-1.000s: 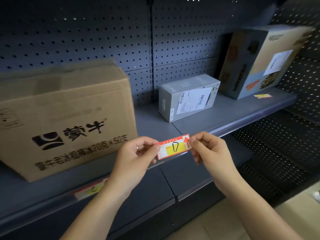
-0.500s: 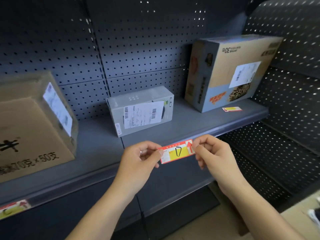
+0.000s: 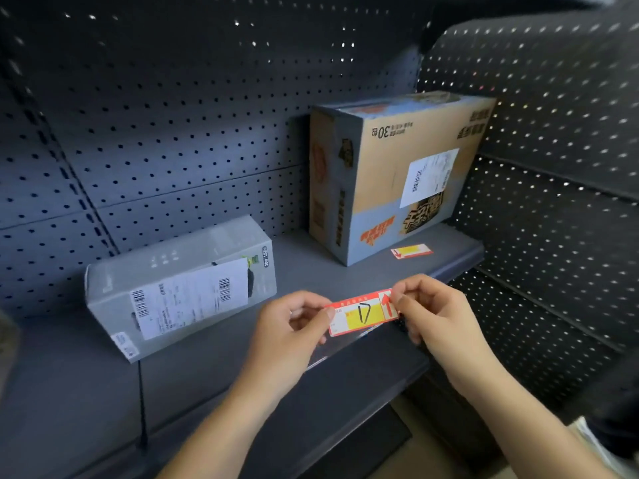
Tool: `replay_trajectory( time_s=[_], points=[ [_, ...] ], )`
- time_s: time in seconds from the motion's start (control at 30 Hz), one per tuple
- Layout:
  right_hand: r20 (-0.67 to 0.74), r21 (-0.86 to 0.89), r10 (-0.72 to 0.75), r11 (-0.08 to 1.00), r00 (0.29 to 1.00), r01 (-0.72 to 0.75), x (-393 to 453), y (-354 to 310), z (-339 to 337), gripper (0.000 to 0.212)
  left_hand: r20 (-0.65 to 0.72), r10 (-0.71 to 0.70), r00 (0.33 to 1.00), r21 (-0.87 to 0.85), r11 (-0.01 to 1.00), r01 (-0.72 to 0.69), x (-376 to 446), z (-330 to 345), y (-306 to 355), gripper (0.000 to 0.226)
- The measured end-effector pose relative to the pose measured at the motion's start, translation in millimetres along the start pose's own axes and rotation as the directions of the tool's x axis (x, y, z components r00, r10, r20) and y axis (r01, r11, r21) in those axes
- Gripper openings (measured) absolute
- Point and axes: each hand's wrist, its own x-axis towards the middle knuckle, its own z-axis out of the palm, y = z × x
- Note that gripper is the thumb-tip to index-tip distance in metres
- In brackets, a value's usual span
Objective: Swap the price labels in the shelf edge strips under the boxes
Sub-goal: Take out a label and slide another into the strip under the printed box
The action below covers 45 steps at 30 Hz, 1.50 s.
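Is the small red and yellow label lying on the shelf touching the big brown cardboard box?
Apart. The head view shows bare shelf between the lying label and the box.

Dark grey pegboard back wall [image 3: 193, 108], angled pegboard side panel [image 3: 553, 167] (light through holes), tan floor [image 3: 425, 440].

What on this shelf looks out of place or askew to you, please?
A loose price label lies flat on the shelf by the brown box, not in an edge strip. That box's print is upside down.
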Motion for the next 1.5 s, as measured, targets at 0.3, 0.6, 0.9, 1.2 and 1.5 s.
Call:
replay_trajectory(
  time_s=[0.3, 0.6, 0.9, 1.2, 1.5],
  points=[
    [0.053, 0.045, -0.013, 0.999, 0.998, 0.011, 65, 17, -55, 0.017, -0.014, 0.034, 0.999, 0.028, 0.999, -0.034, 56, 58, 11, 0.013],
    [0.288, 0.066, -0.039, 0.998, 0.957, 0.020, 145, 53, -153, 0.012, -0.129, -0.012, 0.992, 0.036, 0.999, 0.017, 95, 163, 21, 0.011],
    [0.435, 0.001, -0.054, 0.998, 0.899, 0.059, 208, 70, -237, 0.010, -0.214, -0.023, 0.976, 0.066, 0.997, 0.038, 126, 252, 37, 0.012],
    [0.448, -0.036, -0.008, 0.999, 0.894, 0.027, 212, 84, -232, 0.007, -0.219, -0.036, 0.975, 0.108, 0.992, 0.061, 127, 251, 28, 0.013],
    [0.515, -0.184, -0.134, 0.948, 0.847, 0.261, 223, 83, -227, 0.016, -0.221, 0.041, 0.974, 0.255, 0.967, 0.017, 127, 243, 9, 0.015]
  ],
)
